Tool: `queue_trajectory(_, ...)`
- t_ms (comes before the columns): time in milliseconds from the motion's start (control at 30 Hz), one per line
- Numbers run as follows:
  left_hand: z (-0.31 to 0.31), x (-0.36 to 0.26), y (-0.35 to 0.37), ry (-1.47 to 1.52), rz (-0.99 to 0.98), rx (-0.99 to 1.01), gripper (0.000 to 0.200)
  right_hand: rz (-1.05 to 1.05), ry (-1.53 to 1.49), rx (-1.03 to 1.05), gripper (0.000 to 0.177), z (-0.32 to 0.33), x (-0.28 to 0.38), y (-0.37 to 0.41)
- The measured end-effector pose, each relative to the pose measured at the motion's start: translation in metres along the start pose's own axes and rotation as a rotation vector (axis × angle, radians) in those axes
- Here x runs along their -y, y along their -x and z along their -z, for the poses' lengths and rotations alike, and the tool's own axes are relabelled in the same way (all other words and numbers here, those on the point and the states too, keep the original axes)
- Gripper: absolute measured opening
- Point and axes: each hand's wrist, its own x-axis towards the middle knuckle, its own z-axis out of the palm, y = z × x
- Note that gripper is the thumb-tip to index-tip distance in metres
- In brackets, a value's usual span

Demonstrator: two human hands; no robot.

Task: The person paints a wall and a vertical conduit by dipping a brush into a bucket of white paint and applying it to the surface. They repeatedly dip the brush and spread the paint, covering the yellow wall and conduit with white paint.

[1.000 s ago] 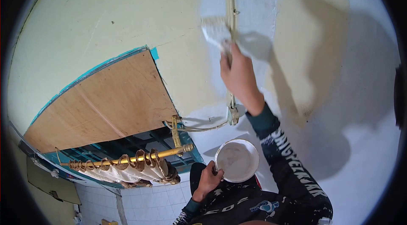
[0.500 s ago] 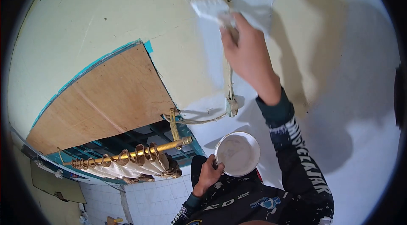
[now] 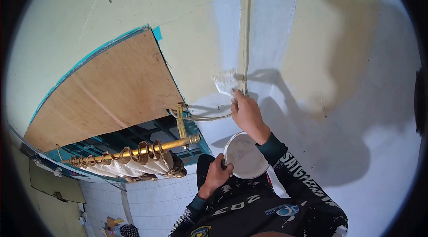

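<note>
My right hand [image 3: 248, 113] is closed round the handle of a wide paintbrush [image 3: 226, 83], whose white bristles point up and left against the wall. Beside the brush, a cream cable conduit [image 3: 246, 27] runs vertically up the wall, with pale fresh paint [image 3: 225, 27] along both its sides. Lower down, my left hand [image 3: 216, 173] grips the rim of a round white paint tub [image 3: 246, 156], thumb over the edge. Whitish paint coats the inside of the tub. My right forearm passes close by the tub's right side.
Left of the brush, a plywood panel [image 3: 107, 94] covers the upper part of a teal window frame [image 3: 195, 134]. A brass curtain rod [image 3: 167, 145] with a gathered curtain [image 3: 149, 162] juts out below it. Tiled floor [image 3: 160, 201] shows underneath.
My right hand has brought the brush down along the conduit, from high on the wall to just above the tub. My left hand still holds the tub in nearly the same place.
</note>
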Motion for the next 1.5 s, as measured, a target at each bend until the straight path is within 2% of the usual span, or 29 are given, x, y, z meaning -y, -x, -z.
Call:
queue_trajectory(67, 0.000, 0.002, 0.000, -0.033, 0.004, 0.004, 0.019, -0.242, -0.047, 0.301, 0.035, 0.007, 0.000, 0.012)
queue_trajectory(200, -0.003, 0.002, 0.002, -0.045, -0.042, -0.051, 0.022, -0.281, -0.042, 0.291, 0.031, -0.012, -0.021, 0.022)
queue_trajectory(267, -0.004, 0.001, 0.004, -0.061, -0.041, -0.062, 0.022, -0.305, -0.020, 0.238, 0.030, -0.015, -0.023, 0.003)
queue_trajectory(400, -0.001, 0.001, 0.008, -0.036, -0.043, -0.054, 0.022, -0.270, -0.079, 0.161, 0.024, 0.026, 0.005, -0.042)
queue_trajectory(500, -0.002, 0.003, 0.007, -0.024, -0.045, -0.056, 0.022, -0.184, -0.131, 0.064, 0.025, 0.051, 0.019, -0.060)
queue_trajectory(567, -0.004, 0.007, 0.007, 0.018, -0.027, -0.053, 0.022, -0.110, -0.038, -0.057, 0.027, 0.068, 0.035, -0.069)
queue_trajectory(700, -0.003, 0.008, 0.003, 0.031, -0.013, -0.036, 0.022, -0.163, -0.189, -0.080, 0.027, 0.113, 0.078, -0.087)
queue_trajectory(767, -0.002, 0.009, 0.003, 0.027, -0.001, -0.032, 0.022, 0.049, -0.188, -0.311, 0.025, 0.115, 0.083, -0.096)
queue_trajectory(800, -0.002, 0.012, 0.001, 0.028, -0.028, -0.037, 0.022, 0.162, -0.180, -0.352, 0.026, 0.106, 0.075, -0.101)
queue_trajectory(833, -0.001, 0.014, 0.000, 0.029, -0.056, -0.041, 0.022, 0.155, -0.181, -0.350, 0.026, 0.092, 0.064, -0.100)
queue_trajectory(933, -0.001, 0.014, 0.000, 0.071, -0.005, -0.044, 0.021, 0.173, 0.024, -0.291, 0.036, 0.038, 0.025, -0.081)
queue_trajectory(1100, 0.002, 0.013, 0.001, 0.079, 0.014, -0.062, 0.020, -0.023, -0.030, -0.076, 0.037, -0.002, -0.004, -0.006)
queue_trajectory(1167, 0.003, 0.011, 0.000, 0.073, 0.024, -0.055, 0.019, -0.213, -0.046, 0.162, 0.032, -0.010, -0.016, 0.011)
queue_trajectory(1200, 0.004, 0.009, 0.000, 0.063, 0.018, -0.052, 0.019, -0.219, -0.045, 0.161, 0.032, -0.013, -0.024, 0.015)
queue_trajectory(1267, 0.003, 0.010, 0.003, 0.048, 0.012, -0.042, 0.019, -0.289, -0.045, 0.331, 0.031, -0.017, -0.036, 0.025)
queue_trajectory(1300, 0.003, 0.013, 0.003, 0.050, 0.010, -0.042, 0.019, -0.290, -0.047, 0.321, 0.031, -0.020, -0.042, 0.030)
queue_trajectory(1367, 0.002, 0.013, 0.000, 0.052, -0.007, -0.046, 0.019, -0.368, -0.006, 0.434, 0.032, -0.024, -0.051, 0.036)
queue_trajectory(1500, 0.001, 0.012, 0.001, 0.069, 0.007, -0.050, 0.020, -0.421, -0.020, 0.393, 0.033, -0.026, -0.053, 0.019)
